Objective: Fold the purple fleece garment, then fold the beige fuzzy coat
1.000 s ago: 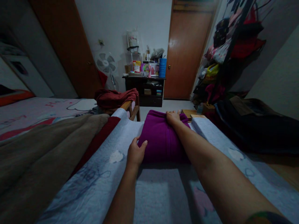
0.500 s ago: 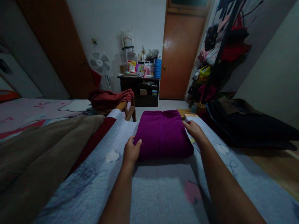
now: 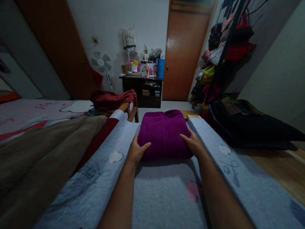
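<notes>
Folded purple fabric garment point(image 3: 164, 135): at the centre of the view, a thick, soft, roughly rectangular bundle lying flat, a seam-like line running down its middle and a small dip in its far edge; clock directions below are read from it.
Left hand point(image 3: 138, 150): at 8 o'clock, clasping the near left edge, partly open around its thickness; the thumb lies on top, pointing toward 2 o'clock, and the fingertips are hidden.
Right hand point(image 3: 194, 144): between 3 and 4 o'clock, clasping the right edge in a similar part-open grip, thumb on top toward 10 o'clock; the other fingers are partly hidden.
Forearms: reaching in from 7 and 5 o'clock, well apart.
Pale blue patterned bed sheet point(image 3: 164, 190): under the garment, with a pink print at 5 o'clock.
Brown plush blanket point(image 3: 45, 159): at 9 o'clock, with dark red cloth point(image 3: 96, 140) along its right edge.
Rust-red crumpled cloth point(image 3: 111, 98): at 10 o'clock.
Stack of dark folded clothes point(image 3: 245, 124): at 3 o'clock.
Black cabinet point(image 3: 149, 103): at 11 o'clock.
Brown wooden door point(image 3: 186, 57): near 1 o'clock.
</notes>
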Demonstrator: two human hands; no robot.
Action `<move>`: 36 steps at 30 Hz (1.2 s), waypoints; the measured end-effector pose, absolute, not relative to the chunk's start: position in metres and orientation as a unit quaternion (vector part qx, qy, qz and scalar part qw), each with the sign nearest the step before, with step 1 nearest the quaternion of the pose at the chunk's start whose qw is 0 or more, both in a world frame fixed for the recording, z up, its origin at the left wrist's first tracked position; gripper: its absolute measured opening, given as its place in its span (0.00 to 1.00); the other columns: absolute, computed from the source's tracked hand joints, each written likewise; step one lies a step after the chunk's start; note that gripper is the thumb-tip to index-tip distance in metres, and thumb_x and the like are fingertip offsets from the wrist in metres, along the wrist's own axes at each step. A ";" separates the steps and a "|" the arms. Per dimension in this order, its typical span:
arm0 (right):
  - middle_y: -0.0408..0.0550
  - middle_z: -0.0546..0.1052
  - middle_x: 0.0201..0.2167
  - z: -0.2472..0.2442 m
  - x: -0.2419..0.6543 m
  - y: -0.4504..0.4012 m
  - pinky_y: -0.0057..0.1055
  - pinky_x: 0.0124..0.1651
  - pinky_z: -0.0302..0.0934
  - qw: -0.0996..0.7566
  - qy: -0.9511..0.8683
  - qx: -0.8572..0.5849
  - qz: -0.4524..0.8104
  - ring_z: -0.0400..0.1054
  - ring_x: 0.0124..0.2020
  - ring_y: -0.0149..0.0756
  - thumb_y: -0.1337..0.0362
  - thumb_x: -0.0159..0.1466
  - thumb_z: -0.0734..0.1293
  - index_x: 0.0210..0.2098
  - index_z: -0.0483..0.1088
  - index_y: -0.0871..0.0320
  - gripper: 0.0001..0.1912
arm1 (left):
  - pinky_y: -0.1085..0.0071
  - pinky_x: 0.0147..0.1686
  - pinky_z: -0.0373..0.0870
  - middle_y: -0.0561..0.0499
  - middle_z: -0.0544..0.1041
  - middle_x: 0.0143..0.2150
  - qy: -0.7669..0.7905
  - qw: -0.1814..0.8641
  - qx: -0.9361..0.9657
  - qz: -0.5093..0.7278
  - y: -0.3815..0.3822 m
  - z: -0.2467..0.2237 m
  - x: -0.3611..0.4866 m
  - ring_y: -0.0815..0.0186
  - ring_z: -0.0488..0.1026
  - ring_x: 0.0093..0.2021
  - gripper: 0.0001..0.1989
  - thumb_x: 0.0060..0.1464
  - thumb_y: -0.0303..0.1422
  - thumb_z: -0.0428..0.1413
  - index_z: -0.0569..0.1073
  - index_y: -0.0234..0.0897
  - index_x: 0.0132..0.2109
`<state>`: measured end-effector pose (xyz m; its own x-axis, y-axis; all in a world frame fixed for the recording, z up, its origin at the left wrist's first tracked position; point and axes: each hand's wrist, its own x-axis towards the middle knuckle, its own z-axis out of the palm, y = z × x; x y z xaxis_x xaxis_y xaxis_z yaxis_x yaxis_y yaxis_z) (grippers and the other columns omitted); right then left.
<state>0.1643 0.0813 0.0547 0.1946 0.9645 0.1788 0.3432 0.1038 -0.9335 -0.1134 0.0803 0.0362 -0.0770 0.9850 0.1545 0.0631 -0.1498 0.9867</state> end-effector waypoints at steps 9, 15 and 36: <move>0.53 0.78 0.46 0.045 0.162 0.098 0.37 0.49 0.64 0.505 -0.534 -0.613 0.292 0.72 0.45 0.42 0.53 0.55 0.68 0.50 0.69 0.60 0.27 | 0.61 0.56 0.66 0.43 0.70 0.58 0.607 0.189 0.569 0.523 0.074 0.042 -0.099 0.57 0.70 0.56 0.32 0.51 0.32 0.59 0.58 0.39 0.62; 0.56 0.78 0.43 0.038 0.166 0.101 0.36 0.45 0.64 0.448 -0.520 -0.672 0.279 0.73 0.43 0.42 0.50 0.56 0.66 0.45 0.71 0.61 0.24 | 0.43 0.64 0.44 0.38 0.62 0.65 0.657 -0.057 0.615 0.432 0.059 0.060 -0.077 0.47 0.56 0.66 0.29 0.56 0.33 0.55 0.60 0.36 0.64; 0.51 0.80 0.34 0.035 0.176 0.063 0.35 0.42 0.63 0.417 -0.540 -0.670 0.292 0.72 0.38 0.44 0.42 0.63 0.54 0.36 0.76 0.59 0.29 | 0.47 0.65 0.41 0.49 0.66 0.64 0.525 0.008 0.795 0.303 0.041 0.045 -0.034 0.53 0.55 0.66 0.24 0.59 0.42 0.53 0.65 0.48 0.62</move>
